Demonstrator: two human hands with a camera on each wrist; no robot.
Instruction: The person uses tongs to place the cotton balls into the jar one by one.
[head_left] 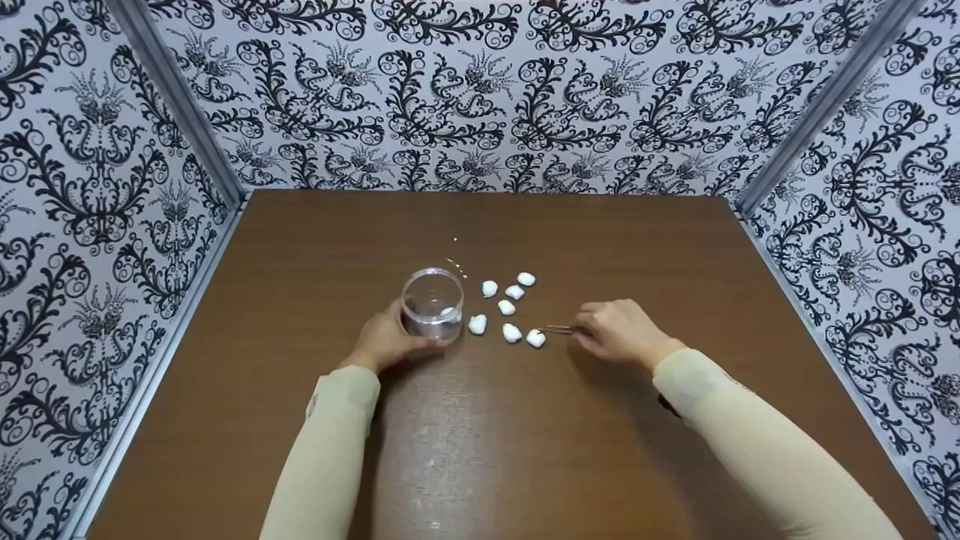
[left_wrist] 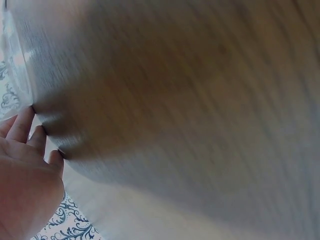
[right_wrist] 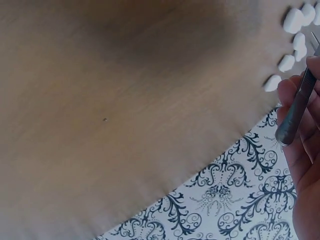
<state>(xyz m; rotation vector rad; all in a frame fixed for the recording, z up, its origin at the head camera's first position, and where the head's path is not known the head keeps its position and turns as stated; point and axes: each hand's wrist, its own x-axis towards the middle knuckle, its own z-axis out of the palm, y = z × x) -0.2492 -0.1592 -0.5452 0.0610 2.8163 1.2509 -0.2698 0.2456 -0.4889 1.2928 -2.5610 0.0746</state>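
Observation:
My left hand point(head_left: 388, 337) curls its fingers and thumb around a clear plastic jar point(head_left: 433, 296) that stands upright on the table. Something small and white, like a cotton ball, shows inside the jar. In my right hand point(head_left: 619, 330) I pinch metal tweezers point(head_left: 556, 329), their tips pointing left. Those tips meet the nearest cotton ball point(head_left: 535, 338); whether they grip it is too small to tell. Several more cotton balls point(head_left: 511, 333) lie loosely between the jar and the tweezers. In the right wrist view the tweezers point(right_wrist: 298, 107) lie across my fingers.
The brown wooden table point(head_left: 337, 240) carries all of this. Bright light specks point(head_left: 456, 265) show just behind the jar. Walls with a black scroll pattern point(head_left: 480, 97) enclose the table at the back and both sides, joined by grey metal corner posts point(head_left: 180, 97).

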